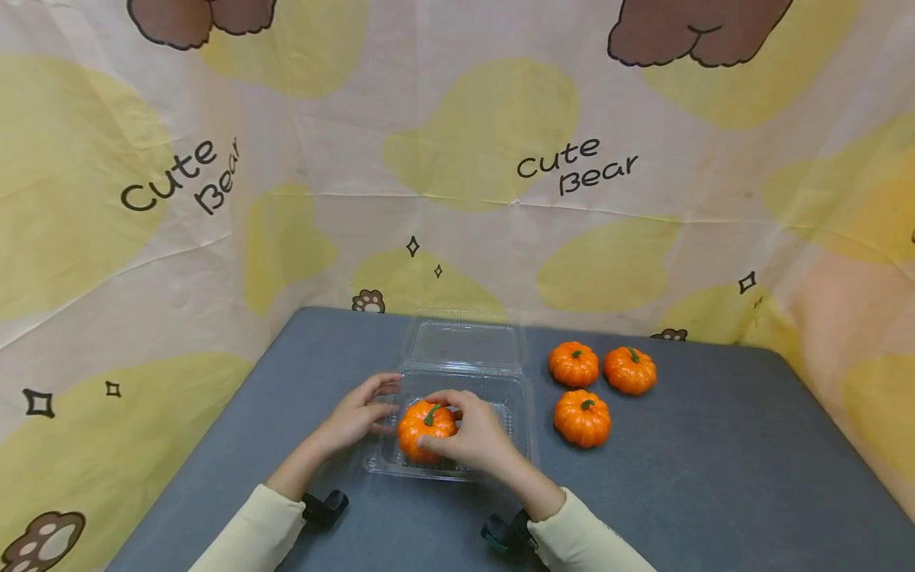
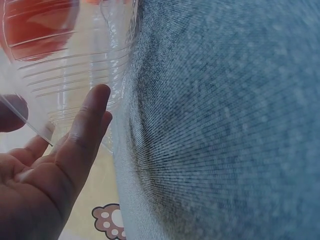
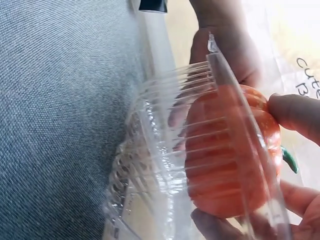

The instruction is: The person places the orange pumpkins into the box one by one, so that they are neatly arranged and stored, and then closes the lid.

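Note:
In the head view, my right hand point(image 1: 480, 435) grips a small orange pumpkin point(image 1: 418, 433) with a green stem, thumb and fingers on opposite sides. The pumpkin is within the base of a clear plastic clamshell box point(image 1: 525, 413), whose lid point(image 1: 465, 343) is folded back. Through the ribbed wall in the right wrist view, the pumpkin point(image 3: 215, 155) shows between my fingers. My left hand point(image 1: 357, 413) is at the box's left side, fingers mostly straight. In the left wrist view, fingers of the left hand point(image 2: 55, 175) touch the clear ribbed wall point(image 2: 65, 75).
Three more orange pumpkins, one at the front point(image 1: 582, 419), one at the back left point(image 1: 574, 364) and one at the back right point(image 1: 630, 370), stand right of the box on the grey table point(image 1: 715, 477). A patterned cloth point(image 1: 465, 159) hangs behind the table.

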`<state>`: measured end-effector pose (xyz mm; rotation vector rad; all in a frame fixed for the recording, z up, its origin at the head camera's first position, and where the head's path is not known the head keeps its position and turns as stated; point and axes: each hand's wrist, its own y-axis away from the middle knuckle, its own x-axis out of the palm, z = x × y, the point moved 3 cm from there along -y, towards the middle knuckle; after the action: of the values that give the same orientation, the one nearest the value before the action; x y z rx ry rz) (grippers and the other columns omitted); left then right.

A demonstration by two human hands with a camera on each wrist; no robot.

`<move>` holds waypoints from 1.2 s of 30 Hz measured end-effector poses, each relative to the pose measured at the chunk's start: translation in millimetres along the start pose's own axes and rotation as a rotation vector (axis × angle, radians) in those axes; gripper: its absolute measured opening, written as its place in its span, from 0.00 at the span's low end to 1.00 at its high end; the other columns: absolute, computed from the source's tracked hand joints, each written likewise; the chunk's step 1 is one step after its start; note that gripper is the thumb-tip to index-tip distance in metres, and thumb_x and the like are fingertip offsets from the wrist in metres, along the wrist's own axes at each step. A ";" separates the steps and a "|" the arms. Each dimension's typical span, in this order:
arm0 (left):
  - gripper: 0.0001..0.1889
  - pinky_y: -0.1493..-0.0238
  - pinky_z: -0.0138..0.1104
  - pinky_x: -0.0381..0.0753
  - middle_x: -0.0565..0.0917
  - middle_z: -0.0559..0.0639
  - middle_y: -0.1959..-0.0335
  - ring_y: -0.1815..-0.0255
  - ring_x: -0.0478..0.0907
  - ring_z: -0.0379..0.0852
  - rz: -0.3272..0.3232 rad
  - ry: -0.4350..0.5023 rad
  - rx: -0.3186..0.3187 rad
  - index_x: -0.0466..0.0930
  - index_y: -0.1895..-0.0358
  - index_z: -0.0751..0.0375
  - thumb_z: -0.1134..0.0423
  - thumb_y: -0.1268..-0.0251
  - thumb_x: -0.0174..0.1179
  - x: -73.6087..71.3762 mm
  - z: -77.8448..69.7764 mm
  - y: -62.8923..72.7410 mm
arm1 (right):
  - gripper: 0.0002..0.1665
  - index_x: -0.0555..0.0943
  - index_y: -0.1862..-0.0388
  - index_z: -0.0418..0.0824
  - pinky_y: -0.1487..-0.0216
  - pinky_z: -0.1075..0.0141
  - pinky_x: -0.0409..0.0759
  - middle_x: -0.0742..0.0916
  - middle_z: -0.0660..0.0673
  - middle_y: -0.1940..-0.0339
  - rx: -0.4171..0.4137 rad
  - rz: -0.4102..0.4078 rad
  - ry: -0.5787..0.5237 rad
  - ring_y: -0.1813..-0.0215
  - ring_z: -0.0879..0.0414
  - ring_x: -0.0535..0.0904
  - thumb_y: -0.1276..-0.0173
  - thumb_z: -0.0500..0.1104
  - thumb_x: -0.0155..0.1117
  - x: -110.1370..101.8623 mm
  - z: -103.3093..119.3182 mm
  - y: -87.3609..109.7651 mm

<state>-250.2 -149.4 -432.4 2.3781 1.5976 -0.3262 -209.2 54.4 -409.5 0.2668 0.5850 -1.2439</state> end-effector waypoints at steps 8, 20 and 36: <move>0.26 0.56 0.46 0.85 0.63 0.71 0.31 0.38 0.70 0.70 0.003 0.016 0.003 0.59 0.30 0.65 0.72 0.31 0.47 -0.4 2.3 -1.1 | 0.30 0.81 0.48 0.44 0.59 0.65 0.81 0.84 0.45 0.54 -0.020 0.027 0.078 0.55 0.52 0.79 0.52 0.50 0.77 7.1 -2.4 -2.1; 0.26 0.55 0.47 0.85 0.62 0.71 0.30 0.37 0.69 0.71 0.001 0.036 -0.005 0.59 0.30 0.65 0.72 0.30 0.46 0.4 3.0 -0.5 | 0.30 0.81 0.49 0.43 0.60 0.68 0.80 0.84 0.46 0.55 -0.033 0.067 0.094 0.58 0.56 0.78 0.52 0.50 0.76 14.7 -7.3 -5.9; 0.26 0.55 0.46 0.85 0.63 0.71 0.31 0.37 0.69 0.71 0.013 0.013 -0.002 0.58 0.29 0.64 0.72 0.30 0.46 -1.2 4.7 -2.0 | 0.32 0.79 0.46 0.42 0.59 0.67 0.80 0.83 0.45 0.53 -0.027 0.110 0.158 0.57 0.56 0.78 0.50 0.51 0.77 18.0 -5.4 -7.7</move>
<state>-252.7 -151.3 -436.7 2.3933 1.5867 -0.3067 -214.3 40.1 -423.0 0.3719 0.7132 -1.1142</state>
